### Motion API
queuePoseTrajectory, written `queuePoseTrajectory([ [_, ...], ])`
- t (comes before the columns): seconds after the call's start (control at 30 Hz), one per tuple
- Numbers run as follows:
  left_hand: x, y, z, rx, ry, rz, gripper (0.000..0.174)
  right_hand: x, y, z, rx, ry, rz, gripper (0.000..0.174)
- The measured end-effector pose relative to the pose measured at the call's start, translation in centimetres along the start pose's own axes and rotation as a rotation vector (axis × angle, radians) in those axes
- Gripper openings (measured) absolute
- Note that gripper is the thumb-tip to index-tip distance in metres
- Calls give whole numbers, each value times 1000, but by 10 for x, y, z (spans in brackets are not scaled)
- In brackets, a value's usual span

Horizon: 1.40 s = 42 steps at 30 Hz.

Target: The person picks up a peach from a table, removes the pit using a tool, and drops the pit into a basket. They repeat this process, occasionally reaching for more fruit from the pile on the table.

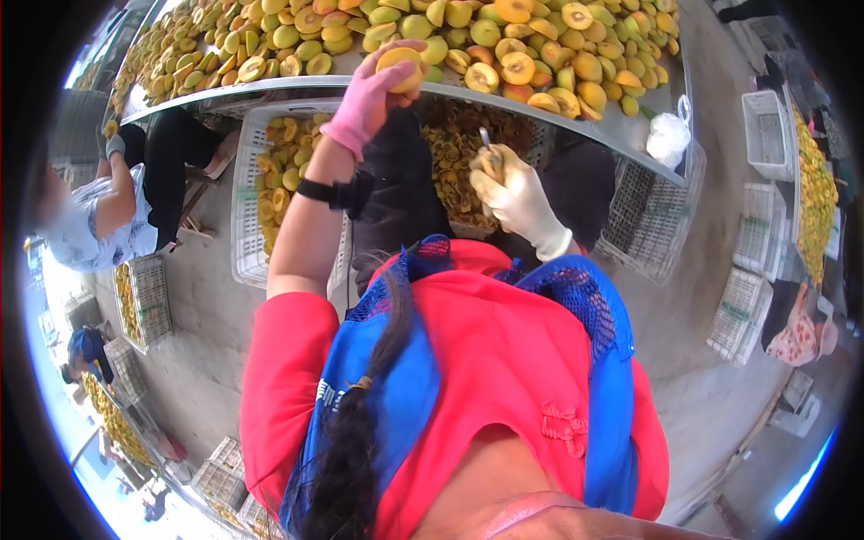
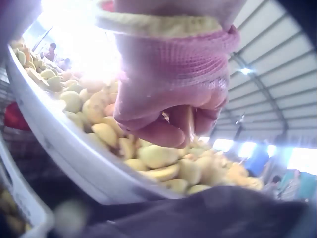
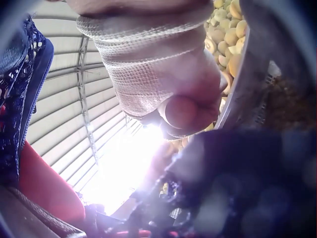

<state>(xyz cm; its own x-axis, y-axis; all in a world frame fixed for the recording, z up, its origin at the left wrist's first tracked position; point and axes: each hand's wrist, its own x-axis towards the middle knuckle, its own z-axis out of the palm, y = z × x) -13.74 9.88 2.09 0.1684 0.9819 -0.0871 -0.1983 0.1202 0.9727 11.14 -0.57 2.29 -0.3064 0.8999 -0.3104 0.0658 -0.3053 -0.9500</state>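
In the head view my left hand (image 1: 364, 101), in a pink glove with bare fingertips, grips a yellow peach half (image 1: 402, 67) just over the near edge of the metal table. The left wrist view shows the fingers curled round the pale edge of the fruit (image 2: 189, 124). My right hand (image 1: 520, 193) wears a white glove stained at the fingers. It holds a small metal-tipped tool (image 1: 486, 137) whose handle is hidden in the fist, above a crate of brown-yellow scraps (image 1: 459, 166).
Halved peaches (image 1: 504, 67) are heaped on the metal table (image 1: 297, 81). A white crate (image 1: 247, 216) of halves stands left, another crate (image 1: 643, 225) right. A white plastic bag (image 1: 669, 138) hangs at the table's corner. Another person (image 1: 108, 211) sits at the left.
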Motion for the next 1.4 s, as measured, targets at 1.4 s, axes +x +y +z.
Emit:
queuePoseTrajectory([
  [1.4,-45,-30,114,139,-279,342,47,-22,-16,-22,424,-509,243,14],
])
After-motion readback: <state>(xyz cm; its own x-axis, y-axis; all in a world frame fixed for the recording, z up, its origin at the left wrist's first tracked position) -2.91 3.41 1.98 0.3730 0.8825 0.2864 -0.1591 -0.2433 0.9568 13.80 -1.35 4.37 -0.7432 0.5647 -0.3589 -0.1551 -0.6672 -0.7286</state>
